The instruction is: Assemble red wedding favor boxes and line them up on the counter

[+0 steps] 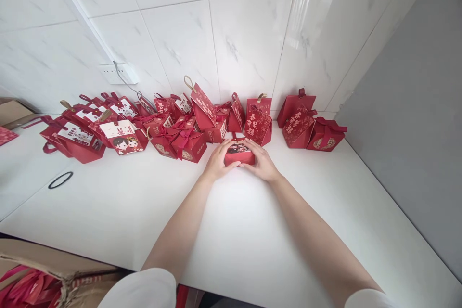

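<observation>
A small red gift box [239, 158] with a cartoon couple printed on it rests on the white table [238, 231]. My left hand [219, 161] is wrapped round its left side, and my right hand [262, 161] round its right side. Both thumbs meet near the front of the box. Just behind it stand red gift boxes, one with gold lettering [258, 126]. Left of my left hand sits a ribbon-tied red box [190, 145]. To the right of my right hand are a lettered box [299, 129] and a box with a bow [327, 135].
Several handled red boxes [81, 142] crowd the table's left back, along with a white-fronted couple box [124, 137]. A black ring [60, 180] lies on the left. An open cardboard carton [46, 255] with red ribbons is at lower left. A tiled wall [249, 38] and grey panel [411, 120] border the table.
</observation>
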`<state>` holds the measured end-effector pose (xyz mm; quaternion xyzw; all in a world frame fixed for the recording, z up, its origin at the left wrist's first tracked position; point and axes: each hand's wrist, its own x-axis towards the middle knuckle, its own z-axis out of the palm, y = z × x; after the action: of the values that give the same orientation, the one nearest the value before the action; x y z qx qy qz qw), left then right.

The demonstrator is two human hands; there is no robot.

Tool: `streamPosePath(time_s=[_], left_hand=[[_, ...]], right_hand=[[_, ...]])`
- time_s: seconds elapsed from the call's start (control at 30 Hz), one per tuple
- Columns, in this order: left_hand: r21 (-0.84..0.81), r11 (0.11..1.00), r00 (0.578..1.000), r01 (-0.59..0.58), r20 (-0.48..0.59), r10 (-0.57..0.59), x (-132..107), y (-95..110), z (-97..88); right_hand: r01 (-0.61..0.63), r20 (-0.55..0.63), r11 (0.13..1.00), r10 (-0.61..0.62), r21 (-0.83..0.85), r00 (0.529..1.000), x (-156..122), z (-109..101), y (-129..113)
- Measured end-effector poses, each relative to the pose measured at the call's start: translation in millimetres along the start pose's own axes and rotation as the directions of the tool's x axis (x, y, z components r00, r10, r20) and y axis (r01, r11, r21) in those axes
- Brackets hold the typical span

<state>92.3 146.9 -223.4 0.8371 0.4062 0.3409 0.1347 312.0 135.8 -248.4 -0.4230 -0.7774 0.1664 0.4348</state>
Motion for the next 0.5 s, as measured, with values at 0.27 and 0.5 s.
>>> streamPosePath(time_s=[0.27,0.5], left_hand=[[-0.043,0.992,0.993,0.120,0.024,-0.119,-0.5,-7.9,8.6],[-0.042,0.992,0.993,0.116,0.015,-0.115,1.0,-8.6,8.0]], right_hand=[[-0.082,-0.047,0.996,0.084,0.040,0.995,-2.1,5.3,0.1],[-0.092,-0.062,0.994,0.096,0.063,0.993,-1.4,6.1,-1.7]])
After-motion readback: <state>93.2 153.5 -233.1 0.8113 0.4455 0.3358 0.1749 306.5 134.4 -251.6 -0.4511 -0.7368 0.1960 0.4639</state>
